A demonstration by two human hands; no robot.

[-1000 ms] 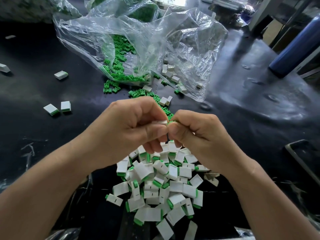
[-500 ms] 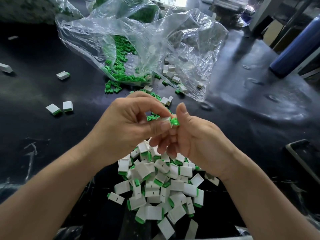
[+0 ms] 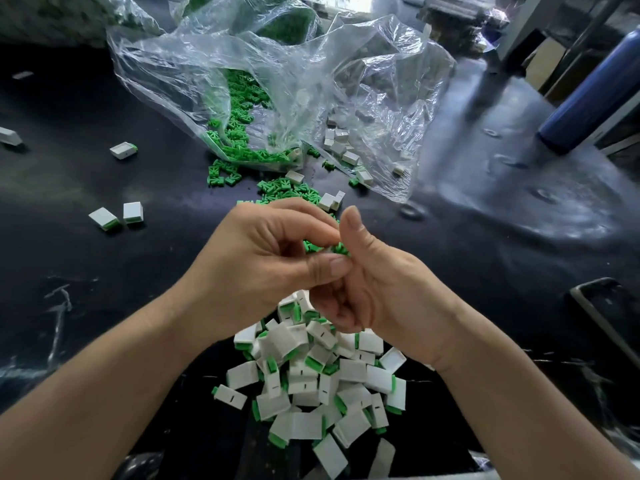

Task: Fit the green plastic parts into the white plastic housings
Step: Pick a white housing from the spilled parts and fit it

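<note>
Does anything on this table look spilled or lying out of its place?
Yes. Loose green parts have spilled from the mouth of the clear bag onto the black table. A few assembled pieces lie apart at the left, far from the main pile.

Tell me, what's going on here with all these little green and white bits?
A person is putting small plastic pieces together by hand. The left hand pinches a green part right against the right hand, whose fingers are curled; any housing between them is hidden. Below the hands lies a pile of white housings with green ends showing, apparently finished. Farther back, a clear bag spills loose green parts and a few empty white housings onto the dark table.
</note>
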